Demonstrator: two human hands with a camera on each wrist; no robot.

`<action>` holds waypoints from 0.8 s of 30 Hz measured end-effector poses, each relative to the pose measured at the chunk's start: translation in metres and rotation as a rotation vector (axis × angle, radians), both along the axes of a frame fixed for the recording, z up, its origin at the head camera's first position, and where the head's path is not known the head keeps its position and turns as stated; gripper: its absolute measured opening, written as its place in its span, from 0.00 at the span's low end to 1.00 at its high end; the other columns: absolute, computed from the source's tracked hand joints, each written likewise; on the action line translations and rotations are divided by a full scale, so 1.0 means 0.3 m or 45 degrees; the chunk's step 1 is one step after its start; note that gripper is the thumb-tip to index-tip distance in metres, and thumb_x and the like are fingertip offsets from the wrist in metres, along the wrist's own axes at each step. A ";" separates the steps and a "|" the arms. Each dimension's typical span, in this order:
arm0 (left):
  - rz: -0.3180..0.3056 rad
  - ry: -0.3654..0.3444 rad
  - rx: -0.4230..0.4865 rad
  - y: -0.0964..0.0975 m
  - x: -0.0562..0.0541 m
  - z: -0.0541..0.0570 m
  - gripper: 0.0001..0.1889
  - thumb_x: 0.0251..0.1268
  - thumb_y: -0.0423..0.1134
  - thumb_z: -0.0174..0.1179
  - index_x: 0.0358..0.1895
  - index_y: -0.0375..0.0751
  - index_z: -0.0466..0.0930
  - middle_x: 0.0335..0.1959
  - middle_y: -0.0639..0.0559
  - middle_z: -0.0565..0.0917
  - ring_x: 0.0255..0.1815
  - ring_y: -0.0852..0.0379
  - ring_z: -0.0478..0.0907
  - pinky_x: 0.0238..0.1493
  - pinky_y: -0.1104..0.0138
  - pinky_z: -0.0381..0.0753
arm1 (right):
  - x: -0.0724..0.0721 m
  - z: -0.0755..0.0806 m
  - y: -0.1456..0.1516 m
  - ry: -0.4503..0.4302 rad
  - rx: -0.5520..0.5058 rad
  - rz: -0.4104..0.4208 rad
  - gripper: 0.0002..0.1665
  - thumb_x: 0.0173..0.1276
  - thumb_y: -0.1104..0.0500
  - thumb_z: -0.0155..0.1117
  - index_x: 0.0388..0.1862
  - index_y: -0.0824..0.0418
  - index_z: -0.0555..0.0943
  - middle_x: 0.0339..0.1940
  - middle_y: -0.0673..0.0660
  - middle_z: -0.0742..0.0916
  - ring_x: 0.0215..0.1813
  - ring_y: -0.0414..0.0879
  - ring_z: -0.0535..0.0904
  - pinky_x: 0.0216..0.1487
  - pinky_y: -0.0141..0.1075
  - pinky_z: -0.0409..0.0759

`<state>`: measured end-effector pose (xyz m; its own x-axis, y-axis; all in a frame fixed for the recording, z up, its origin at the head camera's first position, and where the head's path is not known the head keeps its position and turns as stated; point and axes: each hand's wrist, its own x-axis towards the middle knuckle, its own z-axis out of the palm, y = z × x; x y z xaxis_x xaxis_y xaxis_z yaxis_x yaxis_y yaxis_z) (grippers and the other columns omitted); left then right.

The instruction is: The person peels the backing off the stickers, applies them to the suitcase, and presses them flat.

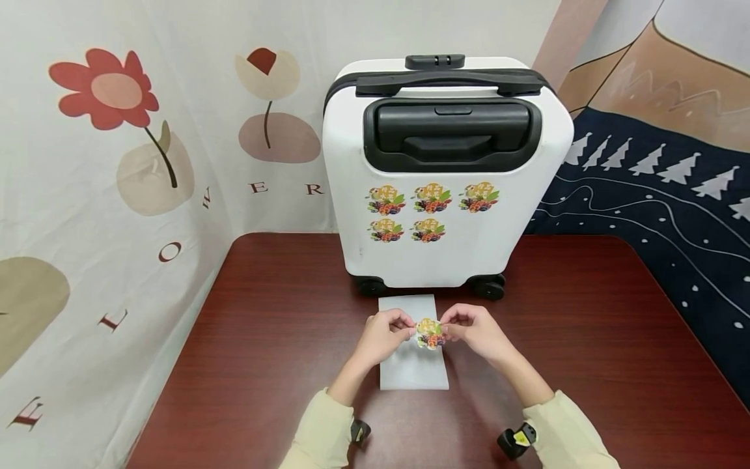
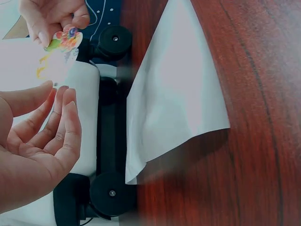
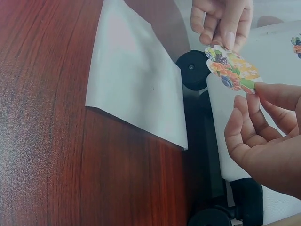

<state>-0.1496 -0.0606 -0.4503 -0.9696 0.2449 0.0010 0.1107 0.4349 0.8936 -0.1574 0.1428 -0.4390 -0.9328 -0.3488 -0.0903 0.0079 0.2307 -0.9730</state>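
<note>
A colourful fruit sticker [image 1: 430, 333] is stretched between both hands above a white sheet of backing paper [image 1: 413, 374]. My left hand [image 1: 383, 335] pinches its left edge between thumb and fingertips. At the opposite edge my right hand [image 1: 473, 329] pinches it the same way. Seen from the right wrist, the sticker [image 3: 233, 69] shows its printed fruit side. Behind the hands stands a white suitcase [image 1: 433, 260] bearing several matching stickers, three in an upper row and two below, such as one sticker [image 1: 428, 230] at the lower row's right.
The suitcase's black wheels [image 1: 489, 286] rest on the dark red wooden table [image 1: 263, 339], just behind the paper. In the left wrist view the paper [image 2: 178, 80] has curled, lifted edges. A flower-printed cloth [image 1: 193, 98] hangs at the back and left, a dark tree-patterned one [image 1: 656, 215] at the right.
</note>
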 end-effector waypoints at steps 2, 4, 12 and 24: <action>0.004 -0.010 0.010 0.000 0.002 -0.005 0.03 0.55 0.32 0.62 0.29 0.35 0.80 0.22 0.55 0.79 0.22 0.63 0.73 0.24 0.71 0.72 | -0.003 -0.002 -0.001 0.007 -0.006 -0.006 0.05 0.59 0.71 0.61 0.34 0.74 0.76 0.25 0.60 0.80 0.27 0.50 0.75 0.32 0.39 0.79; 0.005 -0.008 0.015 0.000 0.003 -0.009 0.02 0.55 0.31 0.62 0.29 0.35 0.79 0.21 0.55 0.79 0.21 0.63 0.73 0.24 0.72 0.71 | -0.005 -0.004 -0.001 0.014 -0.005 -0.008 0.05 0.59 0.71 0.60 0.34 0.74 0.76 0.25 0.60 0.80 0.27 0.50 0.75 0.32 0.38 0.79; 0.016 -0.002 0.039 0.000 0.004 -0.015 0.02 0.55 0.30 0.61 0.27 0.36 0.79 0.20 0.54 0.78 0.21 0.63 0.73 0.24 0.72 0.71 | -0.009 -0.004 -0.003 0.015 -0.007 -0.016 0.05 0.59 0.71 0.60 0.34 0.74 0.76 0.25 0.61 0.80 0.27 0.50 0.75 0.31 0.35 0.78; 0.017 0.053 0.086 -0.004 -0.012 -0.013 0.02 0.56 0.29 0.60 0.27 0.35 0.78 0.20 0.52 0.79 0.22 0.62 0.74 0.26 0.71 0.73 | -0.021 0.001 -0.006 0.007 0.000 -0.040 0.05 0.57 0.73 0.60 0.34 0.74 0.76 0.25 0.64 0.80 0.28 0.48 0.78 0.30 0.33 0.77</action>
